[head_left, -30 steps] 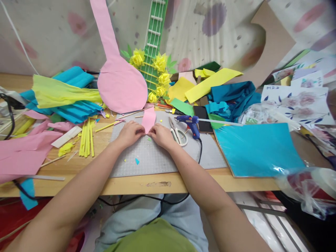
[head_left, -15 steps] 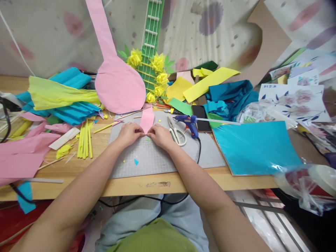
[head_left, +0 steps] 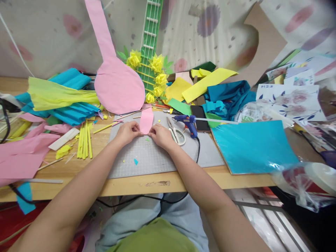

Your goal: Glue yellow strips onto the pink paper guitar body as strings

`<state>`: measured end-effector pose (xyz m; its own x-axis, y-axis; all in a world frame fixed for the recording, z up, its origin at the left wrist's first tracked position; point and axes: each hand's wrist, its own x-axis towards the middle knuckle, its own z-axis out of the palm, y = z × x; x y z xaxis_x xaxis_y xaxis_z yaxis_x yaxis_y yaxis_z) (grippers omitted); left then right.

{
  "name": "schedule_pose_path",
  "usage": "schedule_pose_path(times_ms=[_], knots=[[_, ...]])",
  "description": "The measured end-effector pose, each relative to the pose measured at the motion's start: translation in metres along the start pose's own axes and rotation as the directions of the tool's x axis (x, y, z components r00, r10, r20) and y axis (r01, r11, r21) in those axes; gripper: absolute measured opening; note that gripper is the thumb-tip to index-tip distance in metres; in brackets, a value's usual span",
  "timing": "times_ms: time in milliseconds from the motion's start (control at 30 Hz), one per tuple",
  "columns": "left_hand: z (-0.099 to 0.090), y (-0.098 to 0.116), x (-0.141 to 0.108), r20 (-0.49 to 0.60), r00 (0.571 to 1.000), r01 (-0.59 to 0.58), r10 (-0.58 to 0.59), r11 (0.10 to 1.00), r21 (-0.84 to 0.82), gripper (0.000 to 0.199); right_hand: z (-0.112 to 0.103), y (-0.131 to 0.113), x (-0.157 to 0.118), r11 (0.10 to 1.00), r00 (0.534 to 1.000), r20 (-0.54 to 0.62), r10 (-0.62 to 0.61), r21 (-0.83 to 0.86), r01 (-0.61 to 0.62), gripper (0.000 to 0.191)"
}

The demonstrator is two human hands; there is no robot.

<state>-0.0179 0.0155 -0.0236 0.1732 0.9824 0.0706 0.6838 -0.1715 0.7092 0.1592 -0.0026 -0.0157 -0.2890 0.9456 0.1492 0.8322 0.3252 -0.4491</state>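
A small pink paper strip (head_left: 146, 119) lies on the grey cutting mat (head_left: 147, 157), its near edge between my two hands. My left hand (head_left: 128, 133) pinches the left corner of that edge with thumb and fingers. At the right corner, my right hand (head_left: 159, 134) pinches the same edge. Scissors with pale handles (head_left: 180, 136) rest just right of my right hand, and a blue glue gun (head_left: 189, 123) lies beyond them. Behind the strip leans a pink paper-covered guitar-like shape (head_left: 119, 85).
A green stringed neck with yellow flowers (head_left: 149, 45) stands at the back. Yellow sticks (head_left: 84, 140) and crumpled paper lie left. On the right are a phone (head_left: 200, 117), a blue wrapped sheet (head_left: 256, 147) and plastic-wrapped items. A black cord (head_left: 198, 150) runs off the glue gun.
My fingertips have moved slightly apart along the strip's near edge, which now looks wider and flatter between them. The view has shifted a little.
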Motion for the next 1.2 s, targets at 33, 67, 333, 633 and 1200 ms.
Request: schedule_pose_path(times_ms=[33, 67, 333, 633, 1200], knots=[[-0.001, 0.000, 0.001, 0.021, 1.000, 0.005, -0.005, 1.000, 0.000, 0.027, 0.000, -0.001, 0.000, 1.000, 1.000, -0.004, -0.019, 0.004, 0.019, 0.011], [-0.002, 0.001, 0.003, 0.045, 0.999, 0.008, -0.008, 1.000, 0.002, 0.028, 0.000, -0.001, 0.000, 0.999, 0.999, -0.009, -0.038, 0.007, 0.038, 0.011], [-0.006, 0.011, 0.005, 0.069, 0.995, 0.062, -0.068, 0.994, 0.091, 0.028, 0.004, -0.005, 0.005, 0.999, 0.999, -0.004, -0.032, -0.022, 0.032, 0.012], [-0.002, 0.004, -0.001, -0.062, 0.990, -0.111, 0.124, 0.977, 0.182, 0.023, 0.005, -0.003, 0.007, 0.999, 0.999, 0.006, -0.035, -0.014, 0.035, 0.012], [0.002, 0.011, 0.000, -0.095, 0.995, 0.023, 0.005, 0.956, 0.293, 0.021, 0.005, -0.005, 0.006, 0.986, 0.992, -0.006, -0.127, -0.108, 0.126, 0.014]])
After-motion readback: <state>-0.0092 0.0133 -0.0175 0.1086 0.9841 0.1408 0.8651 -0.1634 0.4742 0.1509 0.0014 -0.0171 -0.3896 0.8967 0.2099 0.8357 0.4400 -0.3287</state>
